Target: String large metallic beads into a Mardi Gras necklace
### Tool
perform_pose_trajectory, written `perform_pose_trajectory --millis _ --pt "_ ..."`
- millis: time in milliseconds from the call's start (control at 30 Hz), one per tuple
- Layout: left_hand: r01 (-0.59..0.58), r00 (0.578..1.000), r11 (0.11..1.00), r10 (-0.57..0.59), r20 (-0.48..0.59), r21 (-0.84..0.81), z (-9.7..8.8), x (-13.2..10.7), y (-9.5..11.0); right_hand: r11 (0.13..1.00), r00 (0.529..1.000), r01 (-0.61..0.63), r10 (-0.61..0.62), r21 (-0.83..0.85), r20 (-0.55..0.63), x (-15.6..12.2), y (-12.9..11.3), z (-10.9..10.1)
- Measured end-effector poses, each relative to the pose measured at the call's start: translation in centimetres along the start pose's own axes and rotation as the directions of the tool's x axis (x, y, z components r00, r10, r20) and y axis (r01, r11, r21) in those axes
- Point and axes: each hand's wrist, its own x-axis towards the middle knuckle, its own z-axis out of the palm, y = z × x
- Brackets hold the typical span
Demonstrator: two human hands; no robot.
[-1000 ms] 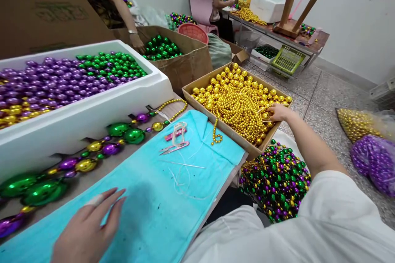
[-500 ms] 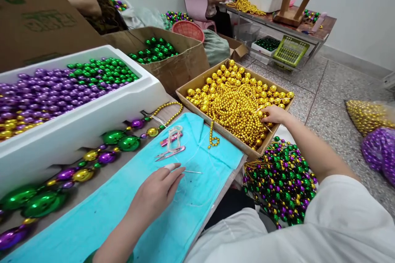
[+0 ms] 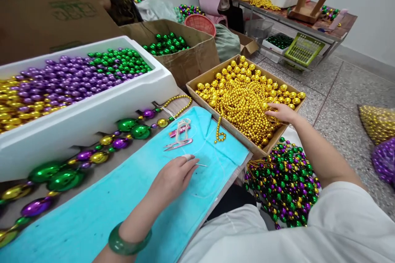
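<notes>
My left hand (image 3: 174,177) is over the turquoise cloth (image 3: 135,201), its fingertips pinched on a thin needle (image 3: 201,165) that points right. A pale thread (image 3: 222,168) trails across the cloth. My right hand (image 3: 281,113) reaches into the cardboard box (image 3: 234,128) on the right, fingers stretched out and touching the gold beads; their tips are partly lost among them. Strings of small gold beads (image 3: 247,98) are heaped in the box, with larger gold balls (image 3: 277,94) around them. Pink thread snips (image 3: 178,144) and a pink piece wound with pale cord (image 3: 182,130) lie beyond my left hand.
A white foam box (image 3: 92,107) of purple, green and gold beads stands on the left. A finished-looking bead necklace (image 3: 120,144) lies along it. Mixed bead strings (image 3: 280,185) hang below the right side. Behind are a paper sack (image 3: 197,55), two people and a table (image 3: 348,24).
The view has shifted left, so most things appear further right. My right hand's fingers look more stretched over the gold beads. My left hand keeps the needle, and its green bangle now shows fully.
</notes>
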Motion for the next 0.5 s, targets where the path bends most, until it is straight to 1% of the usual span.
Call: perform_pose_trajectory --millis 133,267,367,500 --pt "0.044 0.999 0.999 -0.044 -0.001 -0.028 -0.2 0.1 0.0 0.997 1.000 -0.003 0.005 0.079 -0.021 0.3 -0.5 -0.3" --pt "0.067 0.997 0.996 -0.064 0.049 -0.052 -0.1 0.2 0.0 0.969 0.999 -0.030 0.020 0.247 0.042 1.0 -1.0 -0.8" --pt "0.085 0.994 0.993 -0.079 0.072 -0.081 0.2 0.0 0.0 0.958 0.998 -0.055 0.048 0.283 0.031 1.4 -0.8 -1.2" --pt "0.133 0.991 0.982 -0.128 0.047 -0.135 0.5 0.0 -0.2 0.951 0.996 -0.081 0.086 0.298 -0.006 1.5 -0.4 -1.0"
